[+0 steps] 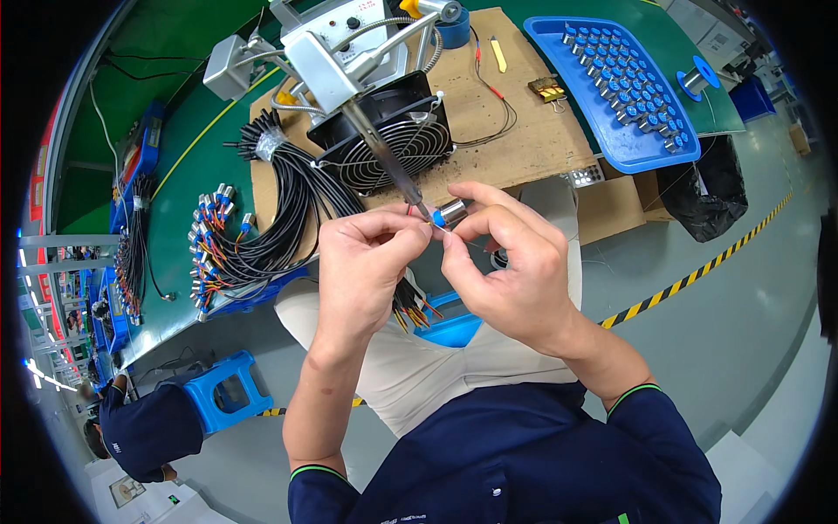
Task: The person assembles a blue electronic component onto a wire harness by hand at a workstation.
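The small metal connector with a blue end (449,212) was pinched in the fingertips of the right hand (511,266), lifted clear of the bench so that its blue face met the tip of the fixed soldering iron (384,157), which slanted down from its clamp. The left hand (367,262) was closed narrowly on a thin red wire (410,210), fed in from the other side so wire and connector met right at the iron's tip. A black fan (384,131) was set just behind the joint, judged there to draw fumes away. Finished black cable bundles (262,218) were laid to the left on the green bench (175,227), and a blue tray of connectors (663,153) was kept at upper right, within reach.
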